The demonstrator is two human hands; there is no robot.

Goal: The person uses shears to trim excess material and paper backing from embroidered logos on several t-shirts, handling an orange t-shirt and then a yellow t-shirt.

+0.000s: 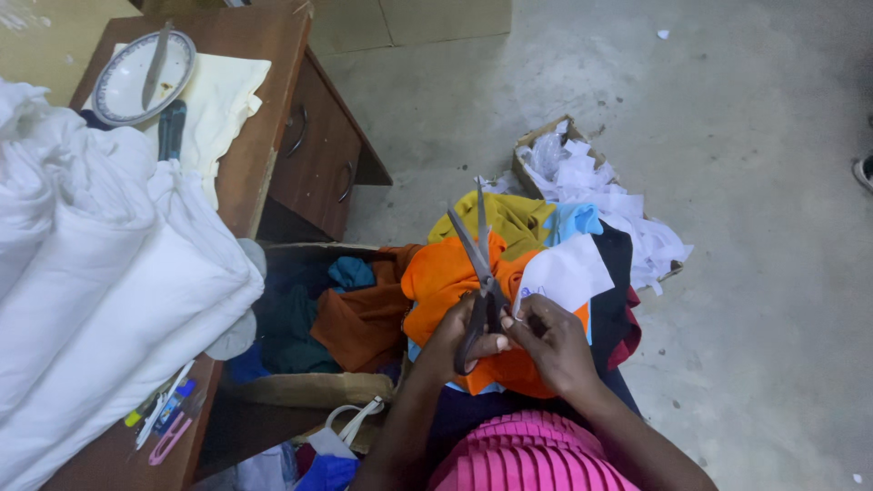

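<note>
Pink pleated cloth (527, 455) is seen nearest. Above it, black-handled scissors (477, 282), blades parted, are clamped in the left hand (455, 341); the right hand's (555, 350) grip is pinched on a white fabric piece (568, 271) over orange cloth (446, 277). Trimming appears underway; careful blade alignment seems required. Beyond, a cardboard box (527, 145) of white scraps is noted.

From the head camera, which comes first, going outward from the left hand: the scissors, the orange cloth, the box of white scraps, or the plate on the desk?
1. Scissors: in the left hand itself.
2. Orange cloth: right under the hand, on the lap pile.
3. Box of white scraps: on the floor, ahead and to the right.
4. Plate: far corner of the desk, to the left.
</note>
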